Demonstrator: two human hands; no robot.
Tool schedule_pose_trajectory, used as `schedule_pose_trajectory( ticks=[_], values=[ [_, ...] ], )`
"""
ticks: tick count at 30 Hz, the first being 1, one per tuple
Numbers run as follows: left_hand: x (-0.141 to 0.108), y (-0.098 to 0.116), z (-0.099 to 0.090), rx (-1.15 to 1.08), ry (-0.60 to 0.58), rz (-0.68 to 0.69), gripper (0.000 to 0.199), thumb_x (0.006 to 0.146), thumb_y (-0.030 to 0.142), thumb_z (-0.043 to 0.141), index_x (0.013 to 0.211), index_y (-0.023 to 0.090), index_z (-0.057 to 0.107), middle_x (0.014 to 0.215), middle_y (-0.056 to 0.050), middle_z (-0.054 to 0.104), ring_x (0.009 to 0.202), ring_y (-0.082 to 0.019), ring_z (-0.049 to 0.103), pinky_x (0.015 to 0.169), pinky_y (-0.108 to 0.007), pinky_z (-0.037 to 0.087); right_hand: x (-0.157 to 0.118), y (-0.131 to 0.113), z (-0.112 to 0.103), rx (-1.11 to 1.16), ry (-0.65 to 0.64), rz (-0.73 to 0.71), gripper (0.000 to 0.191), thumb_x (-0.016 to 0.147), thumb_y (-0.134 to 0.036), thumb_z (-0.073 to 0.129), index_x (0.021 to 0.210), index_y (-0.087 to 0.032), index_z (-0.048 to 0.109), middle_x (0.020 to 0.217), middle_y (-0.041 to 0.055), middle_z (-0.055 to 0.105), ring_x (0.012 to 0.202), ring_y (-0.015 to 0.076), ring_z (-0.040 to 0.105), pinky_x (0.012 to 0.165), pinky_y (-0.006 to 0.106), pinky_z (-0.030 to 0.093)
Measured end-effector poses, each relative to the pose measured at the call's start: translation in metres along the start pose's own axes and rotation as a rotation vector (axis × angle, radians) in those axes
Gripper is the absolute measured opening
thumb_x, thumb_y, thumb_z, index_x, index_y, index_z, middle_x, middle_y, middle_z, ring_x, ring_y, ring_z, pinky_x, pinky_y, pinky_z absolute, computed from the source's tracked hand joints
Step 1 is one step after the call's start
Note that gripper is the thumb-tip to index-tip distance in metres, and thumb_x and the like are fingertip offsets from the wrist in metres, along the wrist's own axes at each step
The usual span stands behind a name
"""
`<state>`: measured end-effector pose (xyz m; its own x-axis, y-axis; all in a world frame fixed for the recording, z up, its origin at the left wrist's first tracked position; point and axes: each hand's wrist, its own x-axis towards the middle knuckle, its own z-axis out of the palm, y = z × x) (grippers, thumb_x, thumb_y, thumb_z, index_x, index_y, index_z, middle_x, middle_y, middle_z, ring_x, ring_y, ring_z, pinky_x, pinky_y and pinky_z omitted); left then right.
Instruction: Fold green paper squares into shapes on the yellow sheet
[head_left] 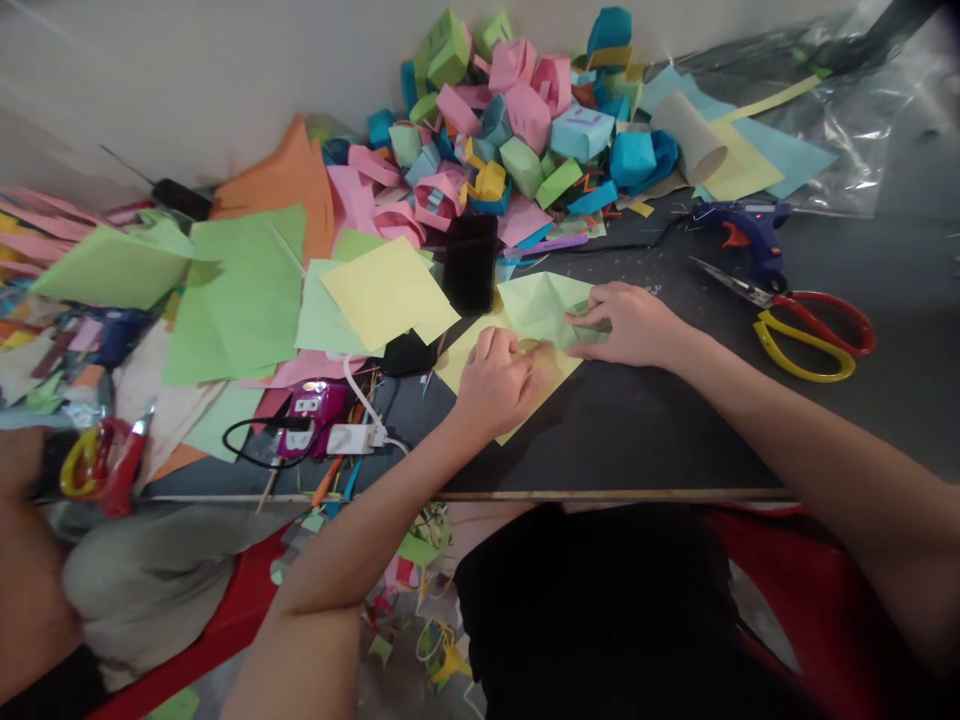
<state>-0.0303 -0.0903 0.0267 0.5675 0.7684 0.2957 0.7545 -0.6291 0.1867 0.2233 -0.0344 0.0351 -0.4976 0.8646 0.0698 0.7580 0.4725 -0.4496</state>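
Observation:
A creased pale green sheet of paper [538,305] lies partly over a yellow sheet [551,380] on the dark table. My right hand [630,325] pinches the green sheet's right side between thumb and fingers. My left hand [499,385] rests on the yellow sheet with its fingers curled; the fingertips meet the lower edge of the green sheet, and their grip is partly hidden. Just behind the papers lies a black phone [470,262]. To the left, another yellow sheet [390,290] overlaps a pale green one.
Folded paper pieces [517,120] are heaped along the wall. Red-and-yellow scissors [814,325] and a blue glue gun [750,235] lie at right. A purple power strip [319,415] with cables sits at left. Another person's arm [22,560] is near more scissors [109,460] at far left.

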Motion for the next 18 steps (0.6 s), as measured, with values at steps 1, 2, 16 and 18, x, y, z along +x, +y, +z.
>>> schedule_pose_trajectory(
  ticks=[1, 2, 16, 18],
  values=[
    [0.0, -0.001, 0.0, 0.004, 0.007, -0.014, 0.054, 0.108, 0.044, 0.032, 0.13, 0.016, 0.073, 0.099, -0.012, 0.051, 0.102, -0.028, 0.045, 0.089, -0.044, 0.046, 0.0, 0.0, 0.0, 0.0, 0.003, -0.003, 0.04, 0.081, -0.054, 0.079, 0.11, -0.027, 0.084, 0.086, 0.0058, 0.065, 0.085, 0.0254, 0.06, 0.08, 0.037, 0.041],
    [0.001, -0.002, -0.001, 0.011, 0.014, -0.028, 0.054, 0.108, 0.043, 0.032, 0.128, 0.016, 0.074, 0.1, -0.012, 0.051, 0.103, -0.029, 0.045, 0.091, -0.045, 0.047, 0.0, 0.0, 0.0, 0.0, 0.006, -0.005, 0.04, 0.081, -0.054, 0.079, 0.109, -0.027, 0.085, 0.085, 0.0059, 0.065, 0.085, 0.0255, 0.059, 0.08, 0.037, 0.041],
    [-0.002, -0.015, 0.002, 0.111, 0.155, -0.117, 0.047, 0.107, 0.036, 0.033, 0.114, 0.017, 0.076, 0.099, -0.013, 0.053, 0.099, -0.028, 0.047, 0.09, -0.046, 0.049, -0.001, 0.003, 0.003, 0.027, 0.031, -0.009, 0.041, 0.08, -0.052, 0.08, 0.112, -0.027, 0.084, 0.085, 0.0056, 0.065, 0.084, 0.0245, 0.059, 0.079, 0.037, 0.042],
    [-0.003, -0.017, 0.004, 0.138, 0.168, -0.139, 0.047, 0.107, 0.036, 0.033, 0.113, 0.015, 0.075, 0.097, -0.013, 0.054, 0.099, -0.028, 0.048, 0.089, -0.046, 0.05, -0.001, 0.002, 0.003, 0.032, 0.035, -0.012, 0.041, 0.08, -0.052, 0.08, 0.112, -0.027, 0.084, 0.086, 0.0058, 0.065, 0.084, 0.0244, 0.059, 0.079, 0.037, 0.042]
  ],
)
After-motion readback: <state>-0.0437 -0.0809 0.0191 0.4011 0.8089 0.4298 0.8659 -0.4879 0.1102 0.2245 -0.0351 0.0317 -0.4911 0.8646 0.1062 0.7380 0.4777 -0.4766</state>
